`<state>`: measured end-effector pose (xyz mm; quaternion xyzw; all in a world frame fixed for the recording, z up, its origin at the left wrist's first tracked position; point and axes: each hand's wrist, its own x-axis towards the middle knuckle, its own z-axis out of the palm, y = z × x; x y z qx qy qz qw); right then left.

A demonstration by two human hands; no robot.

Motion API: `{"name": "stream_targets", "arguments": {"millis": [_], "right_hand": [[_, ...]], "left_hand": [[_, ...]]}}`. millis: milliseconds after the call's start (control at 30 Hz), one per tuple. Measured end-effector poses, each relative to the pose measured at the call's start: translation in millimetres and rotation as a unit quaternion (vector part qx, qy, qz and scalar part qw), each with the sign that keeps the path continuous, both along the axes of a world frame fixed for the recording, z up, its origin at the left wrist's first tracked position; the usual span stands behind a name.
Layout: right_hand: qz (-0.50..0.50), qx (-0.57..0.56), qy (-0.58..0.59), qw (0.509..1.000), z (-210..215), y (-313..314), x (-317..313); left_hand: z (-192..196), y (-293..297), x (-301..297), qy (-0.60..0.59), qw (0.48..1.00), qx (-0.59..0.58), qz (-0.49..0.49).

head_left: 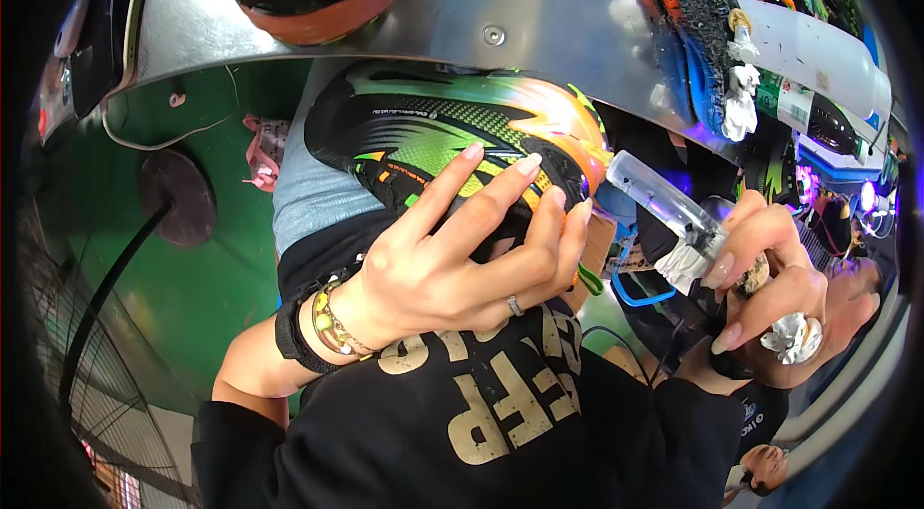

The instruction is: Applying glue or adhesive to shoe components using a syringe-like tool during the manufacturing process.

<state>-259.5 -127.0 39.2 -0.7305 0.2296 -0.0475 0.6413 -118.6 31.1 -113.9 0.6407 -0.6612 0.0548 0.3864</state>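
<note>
Beneath a curved metal bench (568, 18) crowded with shoes, the left hand (462, 259) grips a black-green shoe (443, 129) — right hand (770, 268) clasps a clear-nozzled tool (664, 201) beside it — green floor (192, 259) below.

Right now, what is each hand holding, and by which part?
The left hand grips the black, green and orange shoe across its side. The right hand holds a clear applicator tool by its wrapped rear end.

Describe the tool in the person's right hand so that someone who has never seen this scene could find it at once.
Start at the curved metal shelf across the top, then drop to the black, green and orange shoe under the left hand. Just right of its orange tip, the right hand holds a clear plastic tube, the only see-through tool here.
</note>
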Motion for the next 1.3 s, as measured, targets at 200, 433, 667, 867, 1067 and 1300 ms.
{"name": "stream_targets", "arguments": {"millis": [200,433,667,867,1067,1300], "right_hand": [[0.004,-0.012,0.057,0.998,1.2,3.8,15.3],[-0.044,0.012,0.044,0.998,-8.8,10.4,27.4],[-0.01,-0.033,0.048,0.998,-6.8,5.2,32.8],[-0.016,-0.061,0.064,0.996,-1.5,6.3,33.9],[0.012,-0.013,0.076,0.997,3.6,-0.9,24.9],[0.019,-0.009,0.093,0.995,5.4,-1.0,13.3]], "left_hand": [[-0.9,2.9,-5.7,0.017,1.0,0.003,0.019],[-0.5,3.2,-4.8,0.012,1.0,-0.001,0.022],[-0.4,2.4,-4.7,0.019,1.0,0.003,0.023],[-2.6,1.4,-6.1,0.02,0.999,-0.009,0.033],[-2.6,1.5,-5.3,0.016,0.999,-0.011,0.032],[-3.0,0.9,-7.6,0.022,0.999,-0.015,0.033]]}}
